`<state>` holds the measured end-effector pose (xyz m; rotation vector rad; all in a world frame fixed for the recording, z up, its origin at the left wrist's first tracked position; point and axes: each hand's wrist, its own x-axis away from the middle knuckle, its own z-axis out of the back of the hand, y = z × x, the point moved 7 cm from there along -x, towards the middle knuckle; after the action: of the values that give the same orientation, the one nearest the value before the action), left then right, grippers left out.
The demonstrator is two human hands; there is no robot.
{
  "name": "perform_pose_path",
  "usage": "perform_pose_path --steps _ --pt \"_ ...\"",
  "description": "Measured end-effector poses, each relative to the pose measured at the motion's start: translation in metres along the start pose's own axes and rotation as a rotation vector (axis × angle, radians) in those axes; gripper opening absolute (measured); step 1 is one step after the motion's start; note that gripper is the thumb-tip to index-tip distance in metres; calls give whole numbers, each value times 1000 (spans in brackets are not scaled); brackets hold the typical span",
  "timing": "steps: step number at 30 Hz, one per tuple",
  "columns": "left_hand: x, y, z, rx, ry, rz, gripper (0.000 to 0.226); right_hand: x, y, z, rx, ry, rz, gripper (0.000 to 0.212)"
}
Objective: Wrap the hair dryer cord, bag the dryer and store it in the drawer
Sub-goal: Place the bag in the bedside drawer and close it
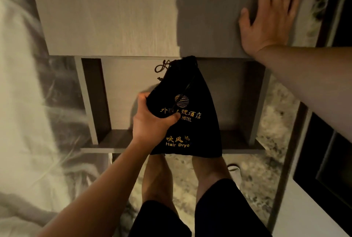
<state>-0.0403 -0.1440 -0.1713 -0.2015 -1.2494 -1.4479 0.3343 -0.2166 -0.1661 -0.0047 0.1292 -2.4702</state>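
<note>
A black drawstring bag (192,94) with gold "Hair Dryer" lettering hangs over the pulled-out drawer (89,103). My left hand (152,122) grips the bag's left side, thumb across its front. The bag's tied drawstring (162,67) trails at its top, near the drawer's back. The dryer itself is hidden inside the bag. My right hand (270,18) lies flat with fingers spread on the wooden top (114,12) of the cabinet, above the drawer's right end.
White bedding (21,103) lies along the left. My bare legs (190,179) stand on a patterned floor (266,122) below the drawer front. Dark framed furniture (327,160) stands at the right.
</note>
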Motion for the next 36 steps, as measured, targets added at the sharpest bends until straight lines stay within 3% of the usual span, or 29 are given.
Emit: perform_pose_path --steps 5,15,22,28,31,36 --pt "-16 -18 -6 -4 -3 96 67 0 1 0 14 -5 -10 66" --pt "-81 -1 -33 -305 -138 41 70 -3 2 -1 59 -15 -1 63" --pt "-85 -11 -36 -454 -84 11 77 -1 6 -5 73 -20 -35 63" --pt "-73 -6 -34 -408 -46 -32 88 0 7 -5 98 -78 -77 66" --pt "-56 23 -21 -385 7 -213 86 1 2 0 117 -31 -63 62" --pt "-31 106 9 -335 94 -679 23 -1 -4 9 -34 -89 12 64"
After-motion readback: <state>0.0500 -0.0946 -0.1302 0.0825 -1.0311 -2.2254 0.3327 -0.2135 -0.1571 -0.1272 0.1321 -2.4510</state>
